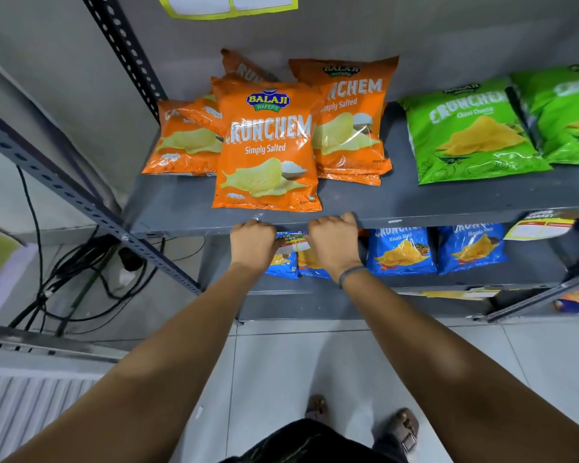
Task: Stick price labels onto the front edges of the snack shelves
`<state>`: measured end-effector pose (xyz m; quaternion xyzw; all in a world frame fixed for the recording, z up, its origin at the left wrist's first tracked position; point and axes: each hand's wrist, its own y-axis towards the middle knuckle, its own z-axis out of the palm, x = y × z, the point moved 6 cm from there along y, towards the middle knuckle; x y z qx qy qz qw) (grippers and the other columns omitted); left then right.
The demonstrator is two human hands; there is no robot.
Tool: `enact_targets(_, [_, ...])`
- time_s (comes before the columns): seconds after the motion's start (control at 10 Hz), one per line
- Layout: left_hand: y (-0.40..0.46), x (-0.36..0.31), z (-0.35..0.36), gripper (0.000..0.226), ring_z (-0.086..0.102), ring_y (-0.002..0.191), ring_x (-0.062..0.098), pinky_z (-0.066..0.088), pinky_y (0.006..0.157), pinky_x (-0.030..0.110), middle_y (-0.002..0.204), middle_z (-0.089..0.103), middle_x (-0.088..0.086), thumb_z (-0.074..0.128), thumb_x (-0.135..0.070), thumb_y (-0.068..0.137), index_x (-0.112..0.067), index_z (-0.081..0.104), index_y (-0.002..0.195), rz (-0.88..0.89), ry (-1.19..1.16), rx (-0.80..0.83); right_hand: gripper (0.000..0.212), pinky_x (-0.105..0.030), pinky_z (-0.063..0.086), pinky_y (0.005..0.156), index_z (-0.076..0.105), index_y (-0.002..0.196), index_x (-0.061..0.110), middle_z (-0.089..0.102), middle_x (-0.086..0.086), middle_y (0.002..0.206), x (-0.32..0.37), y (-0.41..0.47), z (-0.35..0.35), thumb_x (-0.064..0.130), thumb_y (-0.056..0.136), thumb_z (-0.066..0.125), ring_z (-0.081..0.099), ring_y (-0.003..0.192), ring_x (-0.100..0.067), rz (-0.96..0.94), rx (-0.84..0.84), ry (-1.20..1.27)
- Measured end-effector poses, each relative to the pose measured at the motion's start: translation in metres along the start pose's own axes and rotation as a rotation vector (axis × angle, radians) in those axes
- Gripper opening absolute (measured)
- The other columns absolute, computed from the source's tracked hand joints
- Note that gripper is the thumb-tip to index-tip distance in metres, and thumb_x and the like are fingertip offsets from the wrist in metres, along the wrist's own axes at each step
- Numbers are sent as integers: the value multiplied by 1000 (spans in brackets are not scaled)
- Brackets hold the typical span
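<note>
My left hand [253, 243] and my right hand [333, 243] are side by side at the front edge of the grey middle shelf [415, 220], below an orange Crunchem bag [266, 148]. Between them they pinch a price label [290, 243], which is mostly hidden by my fingers. I cannot tell whether the label is stuck to the edge. Another yellow and white price label [538, 225] hangs on the same shelf edge at the right.
Green chip bags [472, 132] lie on the right of the shelf, blue chip bags [401, 250] on the shelf below. A perforated steel upright [81, 195] stands at the left, with black cables [81, 272] on the floor. My feet [405, 426] stand on pale tiles.
</note>
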<state>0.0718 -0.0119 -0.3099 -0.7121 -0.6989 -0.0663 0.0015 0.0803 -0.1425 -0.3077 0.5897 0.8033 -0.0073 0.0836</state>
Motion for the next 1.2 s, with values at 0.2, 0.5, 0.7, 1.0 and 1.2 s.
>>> enact_targets(0.2, [2,0,1,29,64,78,30,32,67,28,78,72,9,58,-38,87,-13,69,80,-31,43,18,9,-37,43,83,62,72,16,71,-3,72,2,6,-2,13,81,64,65,70,-26,13,33,111])
enact_targets(0.5, [5,2,-21,37,51,58,27,29,66,28,66,67,9,56,-41,89,-18,53,60,-7,-15,-49,21,-37,42,77,64,77,8,71,-13,79,-15,7,-13,28,84,64,65,76,-32,56,-69,306])
enact_targets(0.7, [12,4,-25,46,44,53,22,29,56,27,57,60,6,59,-50,84,-17,47,55,-44,-46,-23,25,-37,50,76,64,85,6,71,-15,89,-22,10,-24,31,86,63,65,83,-34,55,-54,380])
enact_targets(1.0, [13,-6,-30,46,52,56,22,31,54,25,63,66,5,60,-53,81,-16,49,56,-59,-2,-13,26,-40,49,80,60,96,7,68,-14,97,-21,7,-26,30,85,64,64,89,-33,63,-60,384])
enact_targets(1.2, [7,-17,-49,41,57,100,29,46,75,37,101,66,8,60,-49,84,-11,63,100,-73,45,-104,31,-45,45,84,54,111,13,61,-13,107,-40,-15,-40,32,87,59,56,102,-32,88,-216,343])
